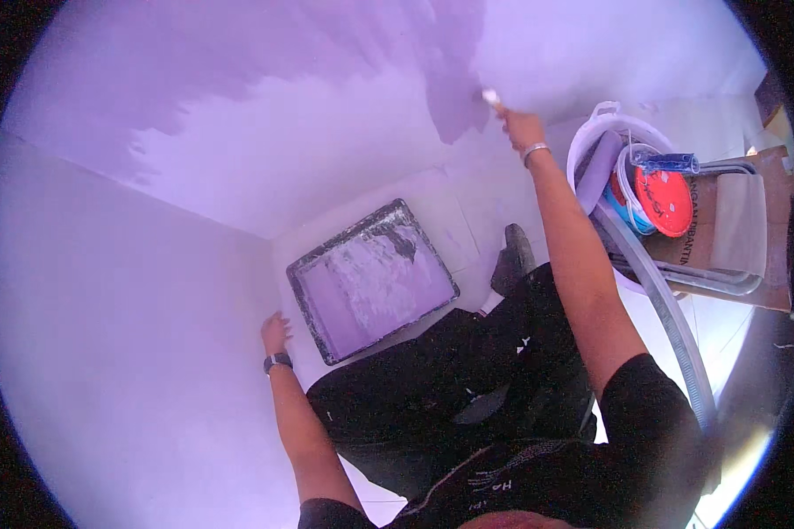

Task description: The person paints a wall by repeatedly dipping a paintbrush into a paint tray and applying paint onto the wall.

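My right hand (523,129) grips the handle of a paintbrush (493,99). The brush tip is against the wall (351,119), at the right edge of a darker purple, wet-looking painted patch (453,109). My left hand (276,334) holds nothing and its fingers are slightly apart. It is beside the side wall (139,317), left of the paint tray; I cannot tell whether it touches the wall. Between my arms, the black-rimmed paint tray (374,284) lies on the floor in front of my legs, with lilac paint in it and dried streaks over its ramp.
To the right stands a white bucket (579,149) holding a roller sleeve (601,173) and a small pail with a red lid (665,198). A blue roller (665,162) rests over the pail. A folding chair (738,225), cardboard (777,231) and a long metal bar (675,330) are beside it.
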A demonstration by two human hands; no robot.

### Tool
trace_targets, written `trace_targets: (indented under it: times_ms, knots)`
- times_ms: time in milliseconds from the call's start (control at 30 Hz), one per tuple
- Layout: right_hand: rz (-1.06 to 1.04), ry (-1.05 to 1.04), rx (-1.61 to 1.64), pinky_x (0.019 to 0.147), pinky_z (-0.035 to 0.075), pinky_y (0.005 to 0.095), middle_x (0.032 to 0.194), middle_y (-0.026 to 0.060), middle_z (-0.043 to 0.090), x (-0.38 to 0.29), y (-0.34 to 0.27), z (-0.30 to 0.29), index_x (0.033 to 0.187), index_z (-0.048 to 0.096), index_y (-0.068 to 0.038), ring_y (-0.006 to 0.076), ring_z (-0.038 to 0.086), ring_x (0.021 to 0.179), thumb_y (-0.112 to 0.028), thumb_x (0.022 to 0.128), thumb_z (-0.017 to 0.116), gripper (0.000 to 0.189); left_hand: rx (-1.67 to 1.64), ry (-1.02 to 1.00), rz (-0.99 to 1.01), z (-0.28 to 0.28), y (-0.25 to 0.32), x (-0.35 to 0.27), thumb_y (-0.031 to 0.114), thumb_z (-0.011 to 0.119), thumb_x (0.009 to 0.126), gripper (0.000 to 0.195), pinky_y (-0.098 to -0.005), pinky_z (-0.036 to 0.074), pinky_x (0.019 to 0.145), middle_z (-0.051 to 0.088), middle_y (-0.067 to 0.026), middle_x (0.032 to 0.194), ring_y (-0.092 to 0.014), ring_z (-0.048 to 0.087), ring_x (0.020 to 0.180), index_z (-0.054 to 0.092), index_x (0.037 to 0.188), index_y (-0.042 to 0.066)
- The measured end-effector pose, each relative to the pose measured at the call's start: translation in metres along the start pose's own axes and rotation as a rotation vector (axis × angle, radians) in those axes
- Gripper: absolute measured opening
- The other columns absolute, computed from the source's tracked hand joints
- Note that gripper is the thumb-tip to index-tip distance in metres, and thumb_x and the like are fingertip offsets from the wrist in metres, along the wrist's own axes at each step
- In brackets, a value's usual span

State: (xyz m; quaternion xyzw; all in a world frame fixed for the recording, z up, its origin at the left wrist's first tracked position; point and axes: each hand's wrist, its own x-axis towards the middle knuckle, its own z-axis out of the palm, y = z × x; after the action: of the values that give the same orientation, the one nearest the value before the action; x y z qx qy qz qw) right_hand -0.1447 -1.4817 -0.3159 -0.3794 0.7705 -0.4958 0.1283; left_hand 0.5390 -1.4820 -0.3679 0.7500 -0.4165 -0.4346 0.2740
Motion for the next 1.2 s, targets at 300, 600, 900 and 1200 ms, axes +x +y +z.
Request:
trace_targets:
  times_ms: [300, 600, 900, 1200]
  knots:
    - [-0.042, 0.127, 0.367, 0.058, 0.043, 0.0331, 0.066, 0.0116, 0.062, -0.020, -0.091, -0.005, 0.089, 0.067, -0.004, 0.0187, 0.058, 0.062, -0.032, 0.082, 0.050, 0.033, -0.016, 0.074, 0.007, -0.015, 0.016, -0.021, 0.032, 0.056, 0.081, 0.037, -0.0286, 0.045, 0.047, 0.061, -0.0097, 0.082, -0.015, 0.054, 0.060, 0.055, 0.102, 0.001]
    - [-0.051, -0.210, -0.416, 0.048, 0.042, 0.0325, 0.061, 0.0077, 0.057, -0.009, 0.054, 0.017, 0.087, 0.068, -0.012, 0.0144, 0.053, 0.050, -0.024, 0.079, 0.055, 0.019, -0.050, 0.005, 0.058, -0.005, 0.007, -0.012, 0.034, 0.057, 0.080, 0.041, -0.0279, 0.045, 0.046, 0.060, -0.0102, 0.083, -0.015, 0.054, 0.061, 0.054, 0.102, 0.000]
    - [-0.065, 0.182, 0.560, 0.040, 0.032, 0.0222, 0.058, -0.0010, 0.051, -0.022, -0.141, -0.042, 0.090, 0.068, -0.009, 0.0078, 0.041, 0.044, -0.036, 0.082, 0.055, 0.031, -0.069, -0.012, 0.012, -0.020, 0.000, -0.005, 0.033, 0.056, 0.081, 0.040, -0.0288, 0.045, 0.045, 0.060, -0.0102, 0.082, -0.014, 0.054, 0.059, 0.052, 0.102, -0.001]
    - [-0.415, -0.079, -0.595, 0.052, 0.043, 0.0299, 0.068, 0.0117, 0.062, -0.009, 0.018, 0.011, 0.088, 0.067, -0.007, 0.0185, 0.058, 0.055, -0.030, 0.081, 0.054, 0.027, 0.026, 0.015, 0.025, -0.009, 0.002, -0.001, 0.037, 0.056, 0.080, 0.040, -0.0353, 0.048, 0.056, 0.061, -0.0121, 0.090, -0.020, 0.058, 0.070, 0.055, 0.104, 0.005]
